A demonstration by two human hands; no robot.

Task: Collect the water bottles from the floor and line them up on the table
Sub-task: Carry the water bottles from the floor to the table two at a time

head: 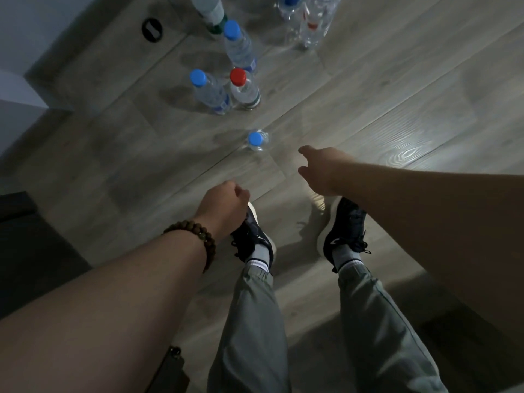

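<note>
Our left hand (226, 207) curled and empty, our right hand (319, 170) spread open, blue-capped bottle (256, 140) upright on the floor (382, 89) just beyond it, untouched, other bottles (243, 87) farther ahead

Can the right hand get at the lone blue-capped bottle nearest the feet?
Probably yes: the right hand is open, just short of the lone blue-capped bottle, with only bare floor between them.

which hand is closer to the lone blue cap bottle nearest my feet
Right. The right hand reaches just right of the bottle, not touching; the left hand is curled farther back, below it.
</note>
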